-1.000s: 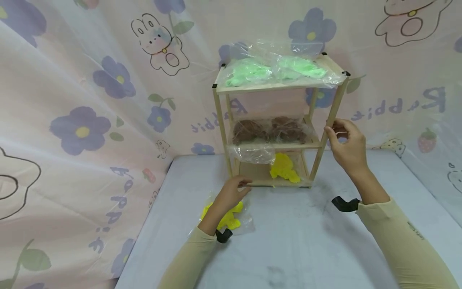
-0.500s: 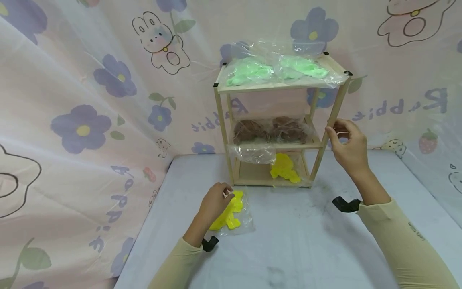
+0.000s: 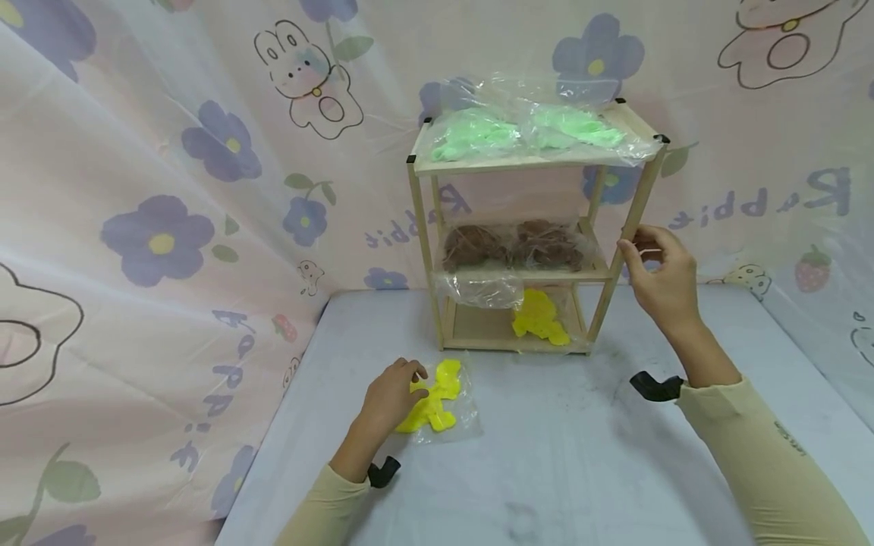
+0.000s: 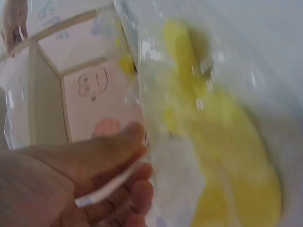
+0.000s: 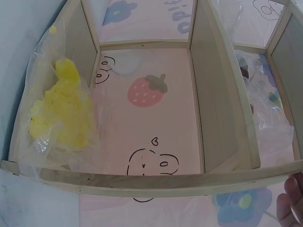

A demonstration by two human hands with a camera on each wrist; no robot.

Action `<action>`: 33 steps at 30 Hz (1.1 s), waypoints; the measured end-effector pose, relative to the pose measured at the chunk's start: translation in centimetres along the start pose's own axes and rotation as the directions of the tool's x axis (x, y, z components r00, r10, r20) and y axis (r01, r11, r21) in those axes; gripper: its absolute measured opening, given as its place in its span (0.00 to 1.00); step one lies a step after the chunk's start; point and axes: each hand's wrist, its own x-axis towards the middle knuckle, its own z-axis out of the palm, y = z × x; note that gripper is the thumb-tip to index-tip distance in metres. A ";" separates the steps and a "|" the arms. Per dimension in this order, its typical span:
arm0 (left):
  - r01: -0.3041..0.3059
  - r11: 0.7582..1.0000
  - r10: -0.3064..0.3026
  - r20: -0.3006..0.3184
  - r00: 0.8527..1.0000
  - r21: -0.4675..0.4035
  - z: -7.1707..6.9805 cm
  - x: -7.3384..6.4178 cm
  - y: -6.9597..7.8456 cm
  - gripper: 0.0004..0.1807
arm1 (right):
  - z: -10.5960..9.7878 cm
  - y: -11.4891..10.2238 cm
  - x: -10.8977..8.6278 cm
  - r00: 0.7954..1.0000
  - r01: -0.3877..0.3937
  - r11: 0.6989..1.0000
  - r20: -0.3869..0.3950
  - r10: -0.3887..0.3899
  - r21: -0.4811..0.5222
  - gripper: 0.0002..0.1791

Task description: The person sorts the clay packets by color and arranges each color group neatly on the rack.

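Observation:
A clear plastic bag with a flat, lumpy yellow piece (image 3: 437, 402) in it lies on the table in front of a small wooden shelf rack (image 3: 519, 345). Over the bag's left part is my left hand (image 3: 391, 398), thumb and fingers apart and loosely bent. In the left wrist view the yellow piece (image 4: 232, 142) shows close beside the fingertips. My right hand (image 3: 662, 277) pinches the rack's right front post at about middle-shelf height; the right wrist view catches only its fingers (image 5: 289, 201). Another bagged yellow piece (image 3: 539, 315) rests on the bottom shelf's right side.
Two bagged brown lumps (image 3: 474, 249) sit on the middle shelf, with loose plastic (image 3: 481, 290) hanging over its front edge. Bagged green pieces (image 3: 474, 135) lie on the top shelf. A patterned curtain (image 3: 225, 250) surrounds the white table (image 3: 546, 470).
My left hand has drawn back from the rack's lower front edge, leftward and toward me, uncovering more of the yellow piece; its fingers have spread. The right hand stays at the post.

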 end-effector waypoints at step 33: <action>0.026 0.992 0.000 0.205 0.979 -0.121 -0.6 0.8 -7.6 0.20 | 0.1 0.1 0.0 1.000 -0.006 1.000 0.000 0.006 0.007 0.14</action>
